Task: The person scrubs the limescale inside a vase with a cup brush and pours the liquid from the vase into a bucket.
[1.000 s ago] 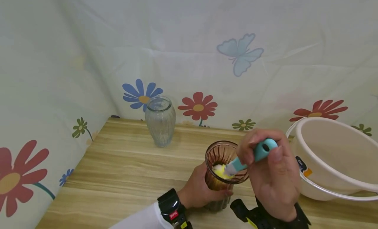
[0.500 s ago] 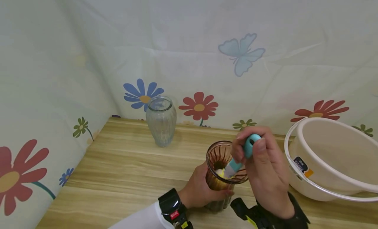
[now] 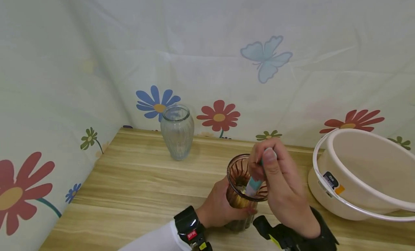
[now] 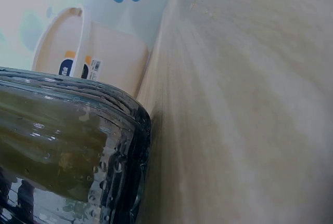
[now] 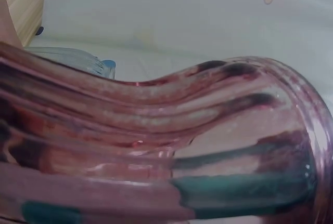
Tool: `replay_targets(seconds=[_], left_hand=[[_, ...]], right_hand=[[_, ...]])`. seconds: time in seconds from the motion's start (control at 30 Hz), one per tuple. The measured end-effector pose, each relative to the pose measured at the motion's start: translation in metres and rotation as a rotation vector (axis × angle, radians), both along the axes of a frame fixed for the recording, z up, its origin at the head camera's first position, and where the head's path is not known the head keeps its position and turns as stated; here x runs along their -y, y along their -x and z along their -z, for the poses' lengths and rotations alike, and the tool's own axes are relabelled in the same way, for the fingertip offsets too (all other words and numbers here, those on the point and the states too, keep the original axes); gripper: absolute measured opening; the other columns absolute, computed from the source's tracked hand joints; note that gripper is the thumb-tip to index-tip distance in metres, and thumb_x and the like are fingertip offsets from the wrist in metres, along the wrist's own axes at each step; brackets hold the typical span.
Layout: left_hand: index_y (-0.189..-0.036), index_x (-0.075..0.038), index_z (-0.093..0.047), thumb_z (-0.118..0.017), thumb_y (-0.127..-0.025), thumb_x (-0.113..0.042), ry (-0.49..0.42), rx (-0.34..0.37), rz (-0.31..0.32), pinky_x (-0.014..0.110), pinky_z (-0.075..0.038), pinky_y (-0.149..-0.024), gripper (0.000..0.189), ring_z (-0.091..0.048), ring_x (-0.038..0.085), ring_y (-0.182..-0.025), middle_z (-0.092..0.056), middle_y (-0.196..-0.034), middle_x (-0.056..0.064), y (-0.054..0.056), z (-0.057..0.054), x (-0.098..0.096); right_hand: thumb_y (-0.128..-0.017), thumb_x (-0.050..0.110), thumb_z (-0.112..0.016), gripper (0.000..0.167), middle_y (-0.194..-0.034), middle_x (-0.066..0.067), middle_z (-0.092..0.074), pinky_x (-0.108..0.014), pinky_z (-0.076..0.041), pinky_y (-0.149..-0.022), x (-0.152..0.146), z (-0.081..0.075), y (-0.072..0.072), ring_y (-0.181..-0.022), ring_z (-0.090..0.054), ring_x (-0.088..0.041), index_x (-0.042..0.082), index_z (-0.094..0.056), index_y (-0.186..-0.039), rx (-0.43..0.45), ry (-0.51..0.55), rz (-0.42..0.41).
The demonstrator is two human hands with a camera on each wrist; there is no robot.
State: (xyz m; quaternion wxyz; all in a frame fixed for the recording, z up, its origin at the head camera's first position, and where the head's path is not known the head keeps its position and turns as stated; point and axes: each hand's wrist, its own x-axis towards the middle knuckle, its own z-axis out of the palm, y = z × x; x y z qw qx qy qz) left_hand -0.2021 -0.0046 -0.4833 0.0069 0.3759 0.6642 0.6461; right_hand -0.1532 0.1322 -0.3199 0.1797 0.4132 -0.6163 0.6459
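Surface: pale wood-grain tabletop point(image 3: 139, 186), streaked. Room: creased white fabric backdrop point(image 3: 201, 45) on 2 sides, printed with flowers point(image 3: 218, 116) and, in head view, 1 blue butterfly point(image 3: 267, 59). Left hand point(image 3: 220, 206): grasping the amber fluted glass vase point(image 3: 238, 200), flared at the rim, at the near middle of the table; droplets point(image 4: 101, 177) bead the glass by its base. Right hand point(image 3: 282, 188): fingers curled around a turquoise-handled tool point(image 3: 254, 184), its pale lower part inside the vase mouth; tip obscured. Behind, to the left: 1 clear ribbed glass vase point(image 3: 177, 137), upright. Far right: smooth cream plastic bucket point(image 3: 351, 190), thin handle lowered.
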Motion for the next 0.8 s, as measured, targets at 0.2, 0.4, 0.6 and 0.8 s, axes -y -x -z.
replay_targets(seconds=[0.2, 0.4, 0.6, 0.8], left_hand=[[-0.14, -0.022, -0.048, -0.081, -0.083, -0.026, -0.005, 0.004, 0.007, 0.031, -0.057, -0.101, 0.066, -0.066, 0.009, -0.114, -0.067, -0.129, 0.003, 0.0002, 0.0002, -0.0004], [-0.141, -0.021, -0.047, -0.081, -0.083, -0.026, -0.005, -0.001, 0.016, 0.032, -0.057, -0.102, 0.067, -0.067, 0.011, -0.116, -0.066, -0.13, 0.004, 0.0008, 0.0008, -0.0006], [-0.141, -0.021, -0.047, -0.081, -0.085, -0.027, -0.008, 0.003, 0.031, 0.032, -0.056, -0.103, 0.066, -0.066, 0.012, -0.117, -0.066, -0.13, 0.004, 0.0027, 0.0022, -0.001], [-0.142, -0.022, -0.047, -0.082, -0.083, -0.026, 0.008, -0.007, 0.002, 0.032, -0.056, -0.102, 0.068, -0.066, 0.01, -0.116, -0.066, -0.131, 0.002, 0.0018, 0.0026, -0.0003]], right_hand=[[-0.108, -0.009, -0.023, 0.022, -0.077, -0.004, -0.035, -0.029, -0.029, -0.051, 0.0002, 0.0021, 0.0016, -0.062, -0.034, -0.015, -0.008, -0.039, -0.094, -0.009, -0.047, 0.012], [-0.107, -0.01, -0.028, 0.021, -0.077, -0.002, -0.038, -0.029, -0.032, -0.053, -0.0014, 0.0006, -0.0001, -0.063, -0.038, -0.013, -0.003, -0.043, -0.095, 0.011, -0.13, 0.047], [-0.108, -0.006, -0.03, 0.021, -0.077, 0.001, -0.038, -0.033, -0.034, -0.053, -0.0044, -0.0023, -0.0043, -0.063, -0.038, -0.013, 0.002, -0.044, -0.095, 0.094, -0.212, 0.09], [-0.108, -0.008, -0.025, 0.02, -0.081, -0.003, -0.037, -0.033, -0.03, -0.054, -0.0055, -0.0027, -0.0022, -0.065, -0.035, -0.016, -0.002, -0.041, -0.097, 0.082, -0.103, -0.051]])
